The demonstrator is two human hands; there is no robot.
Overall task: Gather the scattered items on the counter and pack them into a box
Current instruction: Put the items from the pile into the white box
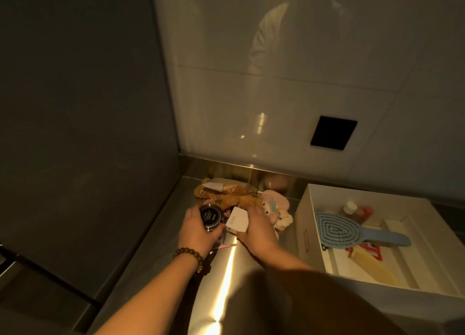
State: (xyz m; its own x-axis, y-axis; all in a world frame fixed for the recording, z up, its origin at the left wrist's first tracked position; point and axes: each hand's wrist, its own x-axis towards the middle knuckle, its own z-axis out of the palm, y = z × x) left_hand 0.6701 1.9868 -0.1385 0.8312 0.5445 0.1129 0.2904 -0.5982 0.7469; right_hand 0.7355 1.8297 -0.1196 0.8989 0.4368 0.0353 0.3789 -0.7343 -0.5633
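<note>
Nearest us, our two forearms reach up from six o'clock over the steel counter (161, 264), where a bright streak of light runs along the metal. A bead bracelet (189, 255) circles our left wrist. Our left hand (198, 231) curls round a black jar (210, 217), thumb below and fingers wrapped at its side, the jar's lid tipped toward us with pale lettering on it. Just at three o'clock of the jar, nearly touching it, our right hand (256, 230) grips a small white cube (236, 223) printed with grey letters, fingers bent over its top and far side. Under our left hand a pink-edged scrap lies on the counter; we cannot tell what it is. At three o'clock of our hands sits the white box (305, 208), open-topped, holding a blue brush (352, 230), a yellow comb (372, 266), something red beneath them and a small white-capped bottle (350, 207) at its far end. Beyond our hands, at twelve o'clock, the loose pile lies: a pink plush (274, 205) beside a cream scrunchie (284, 221), a brown plush (241, 200) with red-and-white cord, and a bread bag (226, 187) against the steel backsplash. Farther up, the pale wall carries a black plate (333, 132) at one o'clock, and a dark panel fills the nine o'clock side.
</note>
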